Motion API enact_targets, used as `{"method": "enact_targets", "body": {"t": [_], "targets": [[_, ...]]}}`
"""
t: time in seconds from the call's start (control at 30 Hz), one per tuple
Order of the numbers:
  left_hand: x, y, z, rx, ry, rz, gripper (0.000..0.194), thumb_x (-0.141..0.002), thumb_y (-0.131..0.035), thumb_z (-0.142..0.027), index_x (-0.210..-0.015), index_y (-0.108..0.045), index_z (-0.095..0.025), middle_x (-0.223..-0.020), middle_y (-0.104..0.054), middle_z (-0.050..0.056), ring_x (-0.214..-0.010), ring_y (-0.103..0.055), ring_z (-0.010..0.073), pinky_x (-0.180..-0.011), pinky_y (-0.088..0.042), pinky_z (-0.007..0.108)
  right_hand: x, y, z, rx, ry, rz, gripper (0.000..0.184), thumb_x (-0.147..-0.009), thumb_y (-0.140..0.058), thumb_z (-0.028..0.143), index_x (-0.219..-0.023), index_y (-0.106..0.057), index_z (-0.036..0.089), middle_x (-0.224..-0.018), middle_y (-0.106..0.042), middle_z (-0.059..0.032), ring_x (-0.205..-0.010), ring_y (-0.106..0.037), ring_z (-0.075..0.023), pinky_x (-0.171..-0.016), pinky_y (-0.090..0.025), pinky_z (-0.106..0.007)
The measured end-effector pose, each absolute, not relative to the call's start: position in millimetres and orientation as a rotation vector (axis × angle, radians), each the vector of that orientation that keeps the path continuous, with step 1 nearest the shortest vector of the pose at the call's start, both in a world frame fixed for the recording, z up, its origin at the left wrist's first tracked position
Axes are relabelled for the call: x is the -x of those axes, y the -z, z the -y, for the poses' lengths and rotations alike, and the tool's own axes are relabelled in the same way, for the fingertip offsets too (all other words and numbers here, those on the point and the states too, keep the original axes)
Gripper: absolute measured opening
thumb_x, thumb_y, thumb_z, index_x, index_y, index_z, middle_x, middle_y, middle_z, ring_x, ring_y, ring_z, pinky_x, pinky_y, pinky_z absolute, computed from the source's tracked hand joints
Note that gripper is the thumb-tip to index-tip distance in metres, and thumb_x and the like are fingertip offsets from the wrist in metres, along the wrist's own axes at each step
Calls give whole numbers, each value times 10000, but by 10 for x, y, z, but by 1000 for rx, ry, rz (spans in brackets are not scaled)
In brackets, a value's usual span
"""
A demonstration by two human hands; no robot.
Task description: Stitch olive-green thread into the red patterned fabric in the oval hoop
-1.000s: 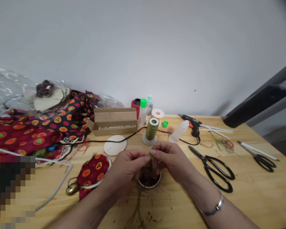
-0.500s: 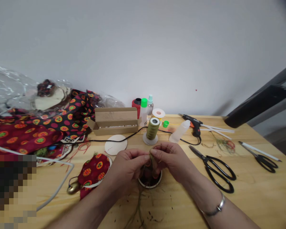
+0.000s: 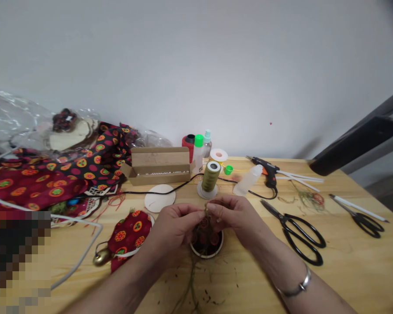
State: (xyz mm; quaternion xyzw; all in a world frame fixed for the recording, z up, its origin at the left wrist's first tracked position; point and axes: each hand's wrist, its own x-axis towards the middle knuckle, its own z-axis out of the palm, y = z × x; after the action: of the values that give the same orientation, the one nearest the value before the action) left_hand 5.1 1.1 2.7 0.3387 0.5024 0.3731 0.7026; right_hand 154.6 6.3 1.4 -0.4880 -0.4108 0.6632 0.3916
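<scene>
My left hand (image 3: 181, 224) and my right hand (image 3: 234, 220) meet at the middle of the table, thumbs and forefingers closed. Both pinch thin olive-green threads (image 3: 207, 210), bunched between the fingertips. Just under them lies a round piece covered in dark patterned fabric (image 3: 216, 248) with a pale rim, its far part hidden by my hands. More green threads (image 3: 192, 281) trail from it toward me. Beyond my fingers a cone of olive thread (image 3: 211, 176) stands upright. To the left is another round red patterned fabric piece (image 3: 131, 233) with a brass bell (image 3: 101, 257).
Large black scissors (image 3: 298, 233) lie right of my hand, smaller scissors (image 3: 363, 220) farther right. Behind are a glue gun (image 3: 269, 174), a white bottle (image 3: 248, 181), an open cardboard box (image 3: 160, 176) and a pale disc (image 3: 160, 198). Patterned fabric (image 3: 36, 183) and a white cable (image 3: 96, 237) occupy the left.
My right fingers have shifted slightly at the threads, and more of the round fabric piece shows beneath them. Both hands keep their pinch; the other things lie as before.
</scene>
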Motion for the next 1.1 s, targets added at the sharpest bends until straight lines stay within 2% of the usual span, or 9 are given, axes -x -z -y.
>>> {"method": "enact_targets", "body": {"t": [0.1,0.3,0.6,0.93,1.1], "targets": [[-50,6,-1,-773,-811,-1069,161,-611,-694,-275,-640,-660,-120,-382,-481,-59,-314,-267,12,-338,-123,168,-1549,-7,-58,1206,-1716,1051,191,-641,-688,290,-723,-650,121,-593,-600,7,-492,-518,-72,-485,-414,-203],[-45,46,-1,-755,-772,-1003,167,-643,-680,-276,-620,-639,-116,-378,-402,-80,-326,-237,15,-350,-106,185,-1533,-44,-49,1224,-1615,1057,163,-616,-695,257,-619,-609,118,-509,-547,27,-475,-470,-74,-489,-371,-215],[-50,79,3,-715,-788,-1007,183,-643,-684,-277,-586,-598,-126,-362,-345,-98,-325,-212,18,-359,-96,197,-1528,-33,-55,1230,-1598,1075,165,-630,-676,271,-632,-599,126,-517,-519,28,-492,-458,-88,-503,-355,-233],[-62,70,14,-741,-793,-993,141,-648,-673,-233,-571,-628,-125,-368,-378,-82,-338,-240,18,-361,-108,190,-1526,-50,-61,1248,-1567,1061,204,-603,-689,310,-643,-607,127,-513,-504,29,-462,-440,-86,-491,-361,-242],[-63,49,11,-729,-791,-951,132,-642,-678,-229,-578,-631,-123,-354,-326,-95,-337,-210,18,-364,-111,190,-1543,14,-111,1297,-1511,1116,212,-652,-645,336,-665,-599,129,-482,-462,39,-438,-412,-85,-467,-351,-239]]}}
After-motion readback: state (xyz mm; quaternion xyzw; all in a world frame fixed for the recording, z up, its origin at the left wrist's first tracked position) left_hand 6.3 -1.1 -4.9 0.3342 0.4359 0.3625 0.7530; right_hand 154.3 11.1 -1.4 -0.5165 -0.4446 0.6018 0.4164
